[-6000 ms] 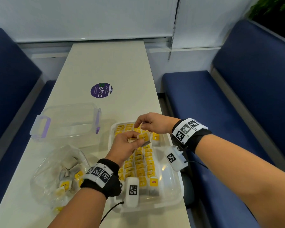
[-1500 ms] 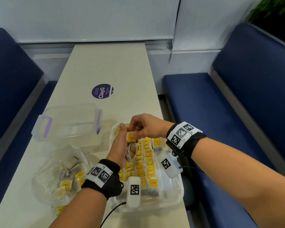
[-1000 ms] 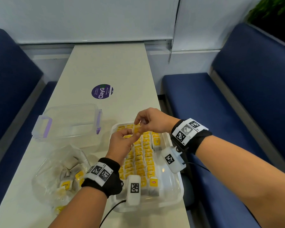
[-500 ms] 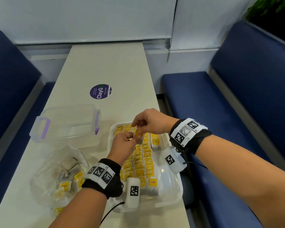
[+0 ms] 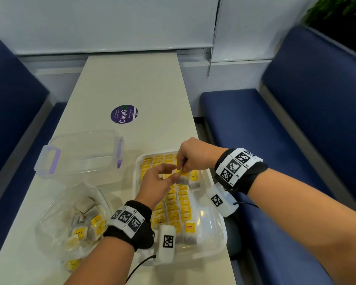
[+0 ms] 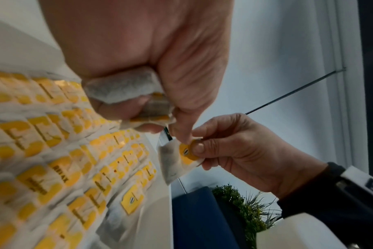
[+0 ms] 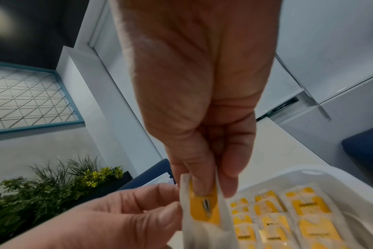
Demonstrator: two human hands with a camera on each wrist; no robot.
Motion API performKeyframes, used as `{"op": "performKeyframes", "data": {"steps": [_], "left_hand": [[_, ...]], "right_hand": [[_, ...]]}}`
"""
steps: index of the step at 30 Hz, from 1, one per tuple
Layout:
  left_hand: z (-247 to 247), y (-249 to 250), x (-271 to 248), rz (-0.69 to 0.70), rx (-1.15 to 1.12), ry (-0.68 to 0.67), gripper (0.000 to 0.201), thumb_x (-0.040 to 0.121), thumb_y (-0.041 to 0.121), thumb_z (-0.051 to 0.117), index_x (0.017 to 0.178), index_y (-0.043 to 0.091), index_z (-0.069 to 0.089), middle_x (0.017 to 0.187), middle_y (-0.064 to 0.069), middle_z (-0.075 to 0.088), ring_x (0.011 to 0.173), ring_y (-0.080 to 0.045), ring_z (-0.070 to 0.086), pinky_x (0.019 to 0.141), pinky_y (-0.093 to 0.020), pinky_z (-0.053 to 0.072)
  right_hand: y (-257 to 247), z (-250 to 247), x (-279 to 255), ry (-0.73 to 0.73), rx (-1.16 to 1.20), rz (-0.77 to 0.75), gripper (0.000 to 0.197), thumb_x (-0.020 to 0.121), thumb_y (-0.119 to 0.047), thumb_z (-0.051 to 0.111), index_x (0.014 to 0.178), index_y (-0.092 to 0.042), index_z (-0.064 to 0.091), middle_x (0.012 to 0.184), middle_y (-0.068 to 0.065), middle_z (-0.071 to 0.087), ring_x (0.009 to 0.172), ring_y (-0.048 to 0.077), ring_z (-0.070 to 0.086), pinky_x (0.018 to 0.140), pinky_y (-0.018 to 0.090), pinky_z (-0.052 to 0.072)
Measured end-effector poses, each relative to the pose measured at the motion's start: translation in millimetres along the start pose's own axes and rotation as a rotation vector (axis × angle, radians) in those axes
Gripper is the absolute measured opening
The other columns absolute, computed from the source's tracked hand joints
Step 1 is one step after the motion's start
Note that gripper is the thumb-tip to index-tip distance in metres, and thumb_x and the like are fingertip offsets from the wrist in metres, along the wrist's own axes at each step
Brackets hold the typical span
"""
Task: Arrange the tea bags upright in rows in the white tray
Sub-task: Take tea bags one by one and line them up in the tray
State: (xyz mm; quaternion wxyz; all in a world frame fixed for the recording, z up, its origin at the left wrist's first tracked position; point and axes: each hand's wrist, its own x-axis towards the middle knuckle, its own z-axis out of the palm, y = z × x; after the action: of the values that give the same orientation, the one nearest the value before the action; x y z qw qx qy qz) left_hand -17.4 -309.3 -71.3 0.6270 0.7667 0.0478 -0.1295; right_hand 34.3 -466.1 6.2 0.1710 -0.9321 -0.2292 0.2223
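The white tray on the table holds rows of upright tea bags with yellow tags. Over its far end, my right hand pinches one tea bag by its yellow tag between thumb and fingers, and the bag hangs beside a lone upright bag. My left hand is just left of it. Its curled fingers grip spare tea bags in the palm, while its fingertips touch the hanging bag's edge.
A clear plastic bag of loose tea bags lies left of the tray. Behind it sits a clear lid with purple clips. A purple round sticker marks the table farther back. Blue benches flank the table, and the tray overhangs its right edge.
The hands have dropped slightly over the tray's far end. A tea bag now hangs from the right fingers, pulled a little away from the left hand.
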Motion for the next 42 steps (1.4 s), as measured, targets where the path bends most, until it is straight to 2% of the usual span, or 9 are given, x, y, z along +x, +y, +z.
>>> {"op": "performKeyframes", "data": {"steps": [3, 9, 13, 16, 20, 26, 33, 39, 42], "left_hand": [[2, -3, 3, 0.011, 0.048, 0.023, 0.005, 0.084, 0.011, 0.076, 0.082, 0.014, 0.072, 0.079, 0.003, 0.066, 0.055, -0.006, 0.050, 0.061, -0.025, 0.042], [0, -5, 0, -0.036, 0.051, -0.057, 0.013, 0.087, 0.013, 0.074, 0.096, 0.004, 0.073, 0.082, -0.003, 0.068, 0.054, 0.004, 0.057, 0.048, -0.009, 0.041], [-3, -6, -1, -0.099, 0.020, -0.022, 0.011, 0.091, 0.010, 0.067, 0.097, 0.003, 0.073, 0.071, 0.001, 0.062, 0.037, 0.003, 0.047, 0.041, -0.011, 0.036], [-8, -8, 0, -0.175, -0.030, -0.011, 0.010, 0.092, 0.012, 0.067, 0.094, 0.004, 0.072, 0.058, 0.002, 0.057, 0.033, -0.005, 0.037, 0.037, -0.017, 0.032], [-12, -8, 1, -0.224, -0.070, 0.002, 0.008, 0.093, 0.014, 0.066, 0.092, 0.008, 0.071, 0.071, -0.011, 0.056, 0.035, -0.010, 0.036, 0.039, -0.018, 0.031], [-15, -8, 3, -0.247, -0.103, 0.021, 0.007, 0.091, 0.012, 0.067, 0.093, 0.006, 0.071, 0.073, -0.011, 0.055, 0.051, -0.018, 0.041, 0.038, -0.018, 0.032], [-11, -9, 4, -0.288, -0.173, 0.011, 0.007, 0.093, 0.014, 0.064, 0.093, 0.008, 0.068, 0.077, -0.008, 0.059, 0.050, -0.016, 0.038, 0.039, -0.021, 0.029], [-10, -5, 5, -0.355, -0.261, 0.053, 0.028, 0.101, 0.035, 0.052, 0.100, 0.011, 0.066, 0.085, -0.006, 0.061, 0.056, -0.015, 0.042, 0.042, -0.023, 0.031], [-12, -2, 7, -0.401, -0.378, 0.088, 0.037, 0.103, 0.043, 0.043, 0.098, 0.013, 0.064, 0.082, -0.005, 0.058, 0.055, -0.014, 0.045, 0.041, -0.022, 0.032]], "right_hand": [[1, 1, 0, 0.021, -0.013, -0.007, 0.017, 0.081, -0.004, 0.070, 0.094, -0.012, 0.076, 0.088, 0.002, 0.074, 0.071, 0.005, 0.059, 0.060, 0.006, 0.042], [10, 7, 2, -0.010, -0.094, 0.051, 0.021, 0.082, -0.001, 0.062, 0.090, -0.013, 0.077, 0.091, 0.000, 0.073, 0.082, 0.013, 0.064, 0.074, 0.023, 0.051], [22, 26, 6, -0.122, -0.196, 0.134, 0.026, 0.080, 0.004, 0.054, 0.082, -0.012, 0.075, 0.088, 0.003, 0.072, 0.076, 0.017, 0.061, 0.067, 0.025, 0.048], [28, 41, 12, -0.203, -0.237, 0.147, 0.023, 0.078, 0.004, 0.060, 0.083, -0.011, 0.076, 0.088, 0.005, 0.073, 0.081, 0.021, 0.065, 0.073, 0.029, 0.054], [34, 52, 23, -0.232, -0.262, 0.142, 0.019, 0.078, 0.002, 0.065, 0.086, -0.011, 0.075, 0.093, 0.006, 0.072, 0.086, 0.021, 0.065, 0.079, 0.033, 0.056], [38, 53, 36, -0.220, -0.296, 0.160, 0.017, 0.081, -0.002, 0.066, 0.094, -0.011, 0.073, 0.101, 0.006, 0.070, 0.092, 0.024, 0.065, 0.085, 0.035, 0.055], [39, 54, 40, -0.242, -0.408, 0.155, 0.017, 0.081, -0.004, 0.065, 0.098, -0.006, 0.067, 0.101, 0.009, 0.067, 0.091, 0.026, 0.065, 0.075, 0.031, 0.053], [37, 52, 36, -0.141, -0.388, 0.134, 0.019, 0.082, -0.008, 0.066, 0.100, -0.007, 0.061, 0.098, 0.010, 0.062, 0.080, 0.023, 0.057, 0.067, 0.029, 0.048], [28, 47, 32, 0.009, -0.219, 0.075, 0.012, 0.085, -0.023, 0.065, 0.090, -0.013, 0.060, 0.087, 0.003, 0.061, 0.081, 0.021, 0.058, 0.068, 0.029, 0.048]]}}
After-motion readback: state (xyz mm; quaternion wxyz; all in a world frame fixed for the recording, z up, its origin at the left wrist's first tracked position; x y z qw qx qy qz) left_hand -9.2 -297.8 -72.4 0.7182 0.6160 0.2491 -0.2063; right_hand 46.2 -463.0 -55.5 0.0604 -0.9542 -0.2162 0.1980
